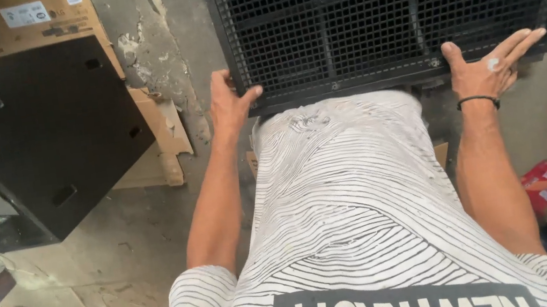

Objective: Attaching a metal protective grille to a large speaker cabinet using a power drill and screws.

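Rough concrete floor (159, 246) lies below you. Your left hand (230, 103) clamps the grille (382, 12) at its lower left corner; your right hand (488, 69) rests fingers spread on the lower right. Its long axis runs across you, pressed against your shirt (349, 193). A black box (38, 128) stands left, apart.

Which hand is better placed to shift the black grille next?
Left, probably: the left hand wraps a corner of the black grille, thumb in front; the right hand rests with fingers spread.
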